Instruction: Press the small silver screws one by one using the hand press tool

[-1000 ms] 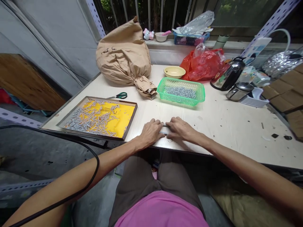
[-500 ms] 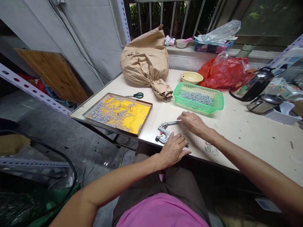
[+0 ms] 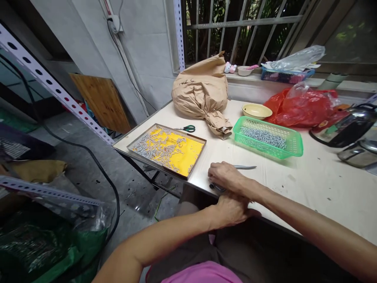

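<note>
A metal hand tool (image 3: 245, 167) lies at the table's front edge, its handle pointing right and its dark end showing at the left. My right hand (image 3: 225, 175) is closed over the tool's middle, with curled fingers; its grip is largely hidden. Just below it, partly covered by my right wrist, my left hand (image 3: 232, 210) rests at the table edge, its fingers mostly hidden. To the left is a shallow tray (image 3: 167, 171) with a yellow sheet (image 3: 187, 157) and many small metal pins (image 3: 147, 145). A green basket (image 3: 266, 152) behind my hands holds more pins.
Green-handled scissors (image 3: 189, 128) lie behind the tray. A brown paper sack (image 3: 200, 92), a cream bowl (image 3: 257, 111) and a red plastic bag (image 3: 309, 108) stand at the table's back. A kettle (image 3: 350, 125) is at the right. Shelf posts (image 3: 59, 88) rise at the left.
The view has shifted, so the table sits lower and further right. My right hand has moved from the tool's handle onto its body, and its wrist now crosses over my left hand.
</note>
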### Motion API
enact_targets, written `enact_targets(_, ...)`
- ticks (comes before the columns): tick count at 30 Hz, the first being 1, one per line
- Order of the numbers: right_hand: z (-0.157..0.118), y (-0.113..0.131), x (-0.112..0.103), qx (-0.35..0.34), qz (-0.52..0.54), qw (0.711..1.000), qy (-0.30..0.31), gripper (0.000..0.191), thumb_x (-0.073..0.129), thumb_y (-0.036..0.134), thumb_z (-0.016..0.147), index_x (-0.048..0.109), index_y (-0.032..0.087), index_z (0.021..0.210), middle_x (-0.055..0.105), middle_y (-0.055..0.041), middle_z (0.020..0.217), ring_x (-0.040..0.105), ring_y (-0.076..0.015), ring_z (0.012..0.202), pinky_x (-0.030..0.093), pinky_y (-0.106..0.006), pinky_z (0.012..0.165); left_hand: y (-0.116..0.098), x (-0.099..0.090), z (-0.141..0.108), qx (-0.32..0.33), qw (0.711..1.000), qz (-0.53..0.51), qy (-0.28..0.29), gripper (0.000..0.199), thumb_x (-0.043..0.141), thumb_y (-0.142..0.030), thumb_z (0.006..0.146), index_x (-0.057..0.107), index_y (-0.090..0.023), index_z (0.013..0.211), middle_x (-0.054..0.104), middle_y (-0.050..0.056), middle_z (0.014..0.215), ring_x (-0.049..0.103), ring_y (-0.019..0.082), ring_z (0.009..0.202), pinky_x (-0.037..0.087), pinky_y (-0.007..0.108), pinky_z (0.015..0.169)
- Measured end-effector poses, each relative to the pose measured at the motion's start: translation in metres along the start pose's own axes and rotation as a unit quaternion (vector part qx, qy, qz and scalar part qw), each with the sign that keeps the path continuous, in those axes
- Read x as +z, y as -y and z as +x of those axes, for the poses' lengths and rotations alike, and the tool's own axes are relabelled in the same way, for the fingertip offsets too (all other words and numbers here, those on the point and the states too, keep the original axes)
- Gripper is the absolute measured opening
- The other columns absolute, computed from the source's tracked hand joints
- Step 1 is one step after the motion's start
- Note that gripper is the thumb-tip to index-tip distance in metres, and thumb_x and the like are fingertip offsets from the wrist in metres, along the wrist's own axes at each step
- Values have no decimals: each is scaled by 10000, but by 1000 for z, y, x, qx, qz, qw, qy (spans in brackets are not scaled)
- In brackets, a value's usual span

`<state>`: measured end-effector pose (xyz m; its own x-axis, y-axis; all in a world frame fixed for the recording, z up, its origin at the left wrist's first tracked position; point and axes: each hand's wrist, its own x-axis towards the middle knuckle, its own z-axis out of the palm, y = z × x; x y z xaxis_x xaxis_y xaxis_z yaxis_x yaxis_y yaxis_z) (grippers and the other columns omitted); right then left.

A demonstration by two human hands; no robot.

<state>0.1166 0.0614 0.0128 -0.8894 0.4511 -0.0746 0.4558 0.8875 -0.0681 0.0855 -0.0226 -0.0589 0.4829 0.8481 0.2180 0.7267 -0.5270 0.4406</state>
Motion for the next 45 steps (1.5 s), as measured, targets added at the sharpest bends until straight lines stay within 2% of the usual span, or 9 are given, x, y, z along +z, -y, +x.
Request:
enact_targets(3,-8,-23,-29,69,62,981,-171,173,472,231,894,633,189,942,646,-40,896,581,-146,734,410,-258,655,-2,-11,-3,46,999,7,-24,510,472,-518,884,530,-140,1220,549,148,1277,448,285,1253,367,435,1040)
enact_targets(7,-31,-92,-78,162,-4,906,-390,207,461,309,901,619,194,969,639,-67,878,580,-192,757,437,-325,699,13,-51,-20,38,994,32,-101,285,480,-291,918,575,-161,1153,577,116,1212,473,222,1207,401,368,1009)
enact_targets(9,-44,-132,-87,205,-64,898,-385,268,409,350,922,626,212,996,624,-81,862,574,-224,742,434,-361,658,32,-79,-31,-52,987,54,-139,228,466,-177,907,621,-174,1075,615,91,1084,542,188,1043,457,324,903)
enact_targets(12,-62,-165,-72,229,-107,913,-321,345,411,449,914,632,232,1066,613,-103,871,562,-237,676,414,-359,568,73,-119,-43,-212,960,119,-140,228,459,-177,910,685,-166,942,619,82,907,539,196,916,461,321,815)
enact_targets(14,-71,-156,-50,215,-83,932,-281,384,413,460,918,616,216,1134,618,-119,933,571,-229,679,430,-360,582,98,-134,-48,-261,950,148,-91,246,466,-196,910,708,-158,887,611,85,864,533,206,901,446,321,796)
enact_targets(17,-85,-107,-13,172,26,961,-213,369,406,419,936,618,186,1127,630,-97,970,593,-187,690,465,-328,639,122,-139,-48,-258,953,162,-1,256,483,-223,905,727,-168,852,600,81,842,528,211,897,424,308,758)
enact_targets(23,-111,-19,32,144,131,979,-66,342,332,420,960,592,224,1065,590,-57,925,596,-155,732,440,-265,621,127,-138,-40,-197,956,204,79,268,462,-224,910,727,-188,892,600,82,869,523,213,903,389,292,689)
enact_targets(35,-88,-14,31,212,63,975,10,193,395,258,944,573,184,944,569,-47,943,569,-142,784,347,-251,605,128,-138,-20,-188,945,251,91,321,383,-258,940,686,-158,904,554,85,844,533,202,832,385,284,672)
enact_targets(45,-90,-8,32,212,22,977,12,202,362,218,955,560,181,967,575,-71,971,555,-164,856,343,-273,636,125,-134,-6,-182,934,289,106,243,405,-80,861,645,-118,874,594,135,959,545,228,926,428,311,756)
